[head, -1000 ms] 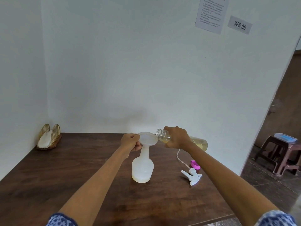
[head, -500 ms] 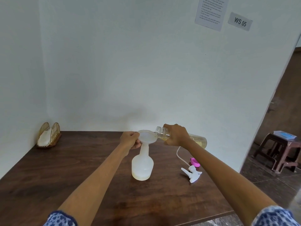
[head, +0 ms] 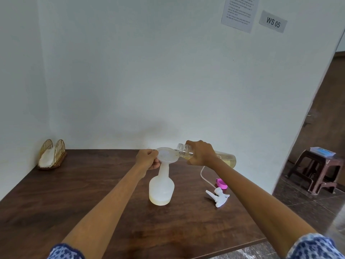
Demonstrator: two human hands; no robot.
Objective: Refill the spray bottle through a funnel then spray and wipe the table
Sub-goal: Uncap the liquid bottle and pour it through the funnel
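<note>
A person's left hand (head: 148,159) pinches the funnel (head: 166,157) seated in the spray bottle (head: 161,189), upright mid-table (head: 74,202) with pale liquid at its base. Right hand (head: 200,153) grips a tipped refill bottle (head: 207,156), half-full of yellowish liquid, mouth over the funnel.

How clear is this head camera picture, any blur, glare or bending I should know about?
Head view: soft, even light, no glare; faint shadows under the spray bottle and trigger sprayer head. Wide-angle bending curves the wall edge at right. Both hands are sharp; the note's small print is unreadable, and the lower right corner smears.
</note>
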